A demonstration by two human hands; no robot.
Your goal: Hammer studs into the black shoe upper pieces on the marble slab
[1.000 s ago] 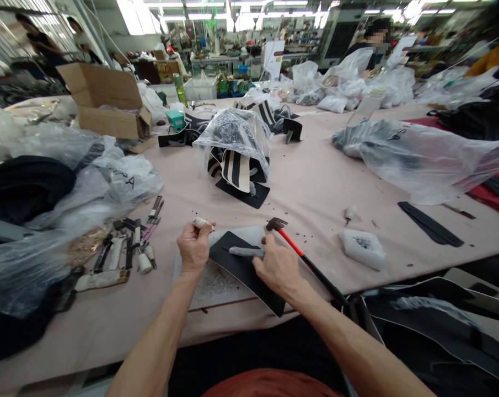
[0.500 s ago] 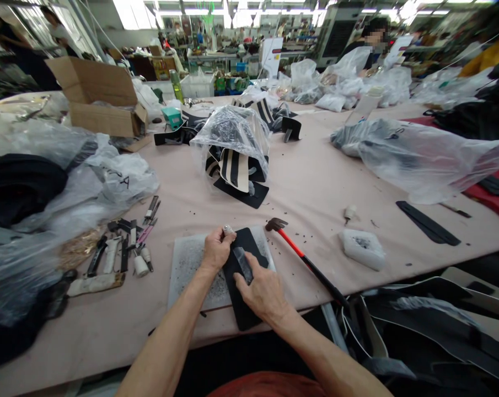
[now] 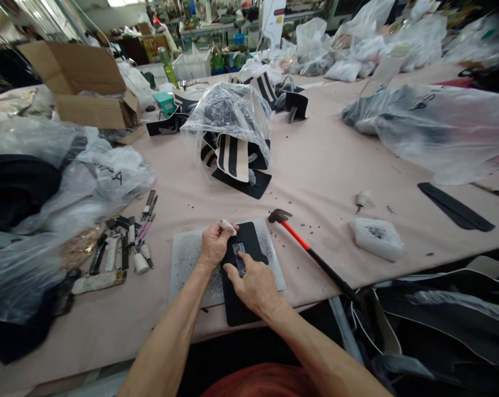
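Note:
My left hand (image 3: 215,242) is closed around a small awl with a white wrapped handle (image 3: 227,226), above the upper left edge of a black panel (image 3: 245,298). The awl's tip is too small to make out. On the panel lies a narrow strip under clear plastic (image 3: 239,258). My right hand (image 3: 255,284) rests on the strip and panel, index finger and thumb stretched apart, the other fingers partly hidden. Under the panel is a pale translucent board (image 3: 187,270) speckled with black bits. To its right lies a claw hammer with a red and black handle (image 3: 296,236).
Several hand tools (image 3: 121,248) lie at left beside plastic bags (image 3: 117,171). A plastic-covered pile of striped pieces (image 3: 232,154) stands ahead. On the right are another white-handled awl (image 3: 362,199), a whitish block (image 3: 377,238) and a black strip (image 3: 456,207).
The view has tipped downward. The awl's handle now leans over, and the black panel is turned slightly straighter toward me. My right hand has shifted a little left along with the strip.

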